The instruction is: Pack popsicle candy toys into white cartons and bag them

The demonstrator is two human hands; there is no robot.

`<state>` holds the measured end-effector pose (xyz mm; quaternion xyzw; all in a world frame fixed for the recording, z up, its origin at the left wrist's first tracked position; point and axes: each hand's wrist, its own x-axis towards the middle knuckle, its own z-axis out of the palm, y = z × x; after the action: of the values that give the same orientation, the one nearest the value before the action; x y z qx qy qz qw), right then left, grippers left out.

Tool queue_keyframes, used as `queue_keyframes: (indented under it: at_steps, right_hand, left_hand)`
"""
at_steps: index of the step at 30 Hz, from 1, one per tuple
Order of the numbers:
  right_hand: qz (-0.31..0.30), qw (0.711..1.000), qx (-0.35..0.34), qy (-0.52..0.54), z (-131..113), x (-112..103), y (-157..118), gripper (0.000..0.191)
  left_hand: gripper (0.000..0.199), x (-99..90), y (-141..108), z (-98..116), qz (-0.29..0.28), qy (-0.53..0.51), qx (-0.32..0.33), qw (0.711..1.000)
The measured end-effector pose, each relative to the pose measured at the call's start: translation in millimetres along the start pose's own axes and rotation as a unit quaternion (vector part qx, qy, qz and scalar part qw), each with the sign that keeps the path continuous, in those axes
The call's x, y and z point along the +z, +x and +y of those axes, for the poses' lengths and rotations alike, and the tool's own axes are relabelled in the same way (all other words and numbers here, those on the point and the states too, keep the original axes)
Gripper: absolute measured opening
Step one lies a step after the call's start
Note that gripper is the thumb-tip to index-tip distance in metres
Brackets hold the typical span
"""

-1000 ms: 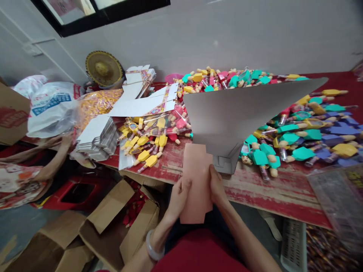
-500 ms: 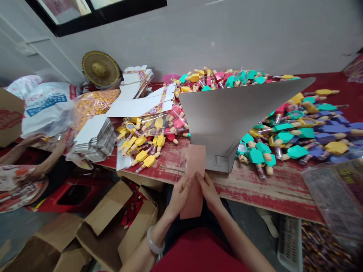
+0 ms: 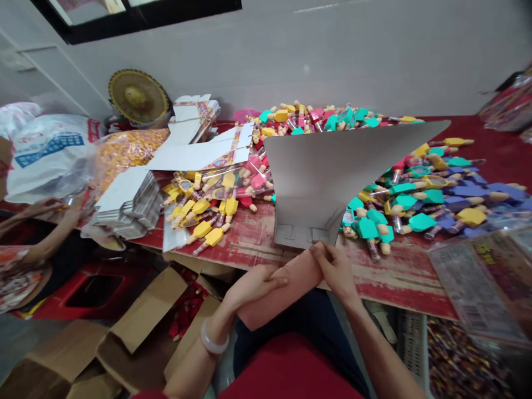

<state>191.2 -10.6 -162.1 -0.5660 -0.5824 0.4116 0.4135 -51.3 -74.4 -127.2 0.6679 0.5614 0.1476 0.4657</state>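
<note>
A long salmon-pink strip of card [image 3: 272,305] is held slantwise over my lap, its right end higher. My left hand [image 3: 254,285] grips its left part with the thumb on top and the other fingers hidden beneath. My right hand [image 3: 336,269] pinches the upper right end. Just beyond, an open cardboard display box [image 3: 311,177], grey inside with a tall flared back panel, stands on the worn red table [image 3: 249,244]. Piled about it are candy toys with yellow shovel-shaped tops [image 3: 214,237] and green shovel-shaped tops [image 3: 368,228].
Folded white cartons [image 3: 124,194] are stacked on the left, near a bag of orange-wrapped pieces [image 3: 128,149]. A person's arms [image 3: 54,227] show at far left. Open brown boxes [image 3: 141,316] stand on the floor; a white crate [image 3: 413,343] stands below right.
The pink card has turned from nearly upright to a slant rising rightward. My right hand has moved right to its upper end; my left hand now lies across its left part. The view has shifted slightly.
</note>
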Motion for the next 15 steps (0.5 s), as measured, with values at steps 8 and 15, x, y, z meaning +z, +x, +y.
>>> queue_keyframes:
  at_steps: [8, 15]
  right_hand:
    - [0.192, 0.948, 0.112, 0.226, 15, -1, -11, 0.053]
    - [0.164, 0.986, -0.019, 0.016, 0, -10, -6, 0.05]
  left_hand:
    - [0.1, 41.4, 17, -43, 0.421, -0.134, -0.109, 0.89]
    - [0.077, 35.1, 22, -15, 0.304, -0.352, -0.052, 0.884]
